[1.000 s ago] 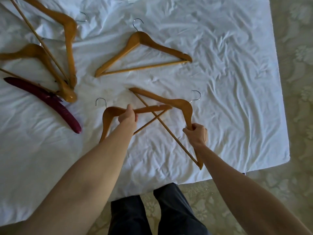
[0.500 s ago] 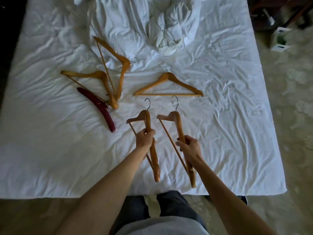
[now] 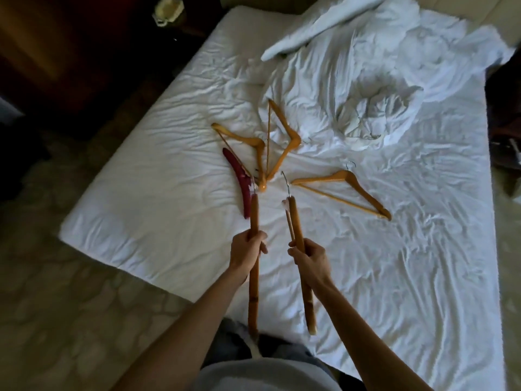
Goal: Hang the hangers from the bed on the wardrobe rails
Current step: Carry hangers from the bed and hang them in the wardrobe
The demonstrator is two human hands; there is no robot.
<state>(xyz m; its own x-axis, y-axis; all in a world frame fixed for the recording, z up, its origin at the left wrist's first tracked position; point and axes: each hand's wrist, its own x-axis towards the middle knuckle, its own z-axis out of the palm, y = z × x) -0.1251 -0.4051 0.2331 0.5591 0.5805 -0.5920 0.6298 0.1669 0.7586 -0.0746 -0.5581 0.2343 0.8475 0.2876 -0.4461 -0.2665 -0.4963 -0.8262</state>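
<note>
Each hand, left hand [image 3: 246,251] and right hand [image 3: 310,259], is closed around a wooden hanger [image 3: 253,221] seen edge-on. The left one's lower end blurs against the trousers. Four more lie on the rumpled white bed [image 3: 394,249]; the room's left side is too dark to read.

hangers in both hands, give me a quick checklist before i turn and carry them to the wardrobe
1. Left hand closed firmly around its wooden hanger: ok.
2. Right hand closed on the second wooden hanger: ok.
3. The two held hangers apart, hooks not tangled: ok.
4. Held hangers lifted clear of the bed sheet: ok.
5. Wardrobe rail in sight and free: cannot tell, it is not in view.
6. All hangers collected: not ok; three wooden ones, such as the lone hanger, and a red hanger lie on the bed.
</note>
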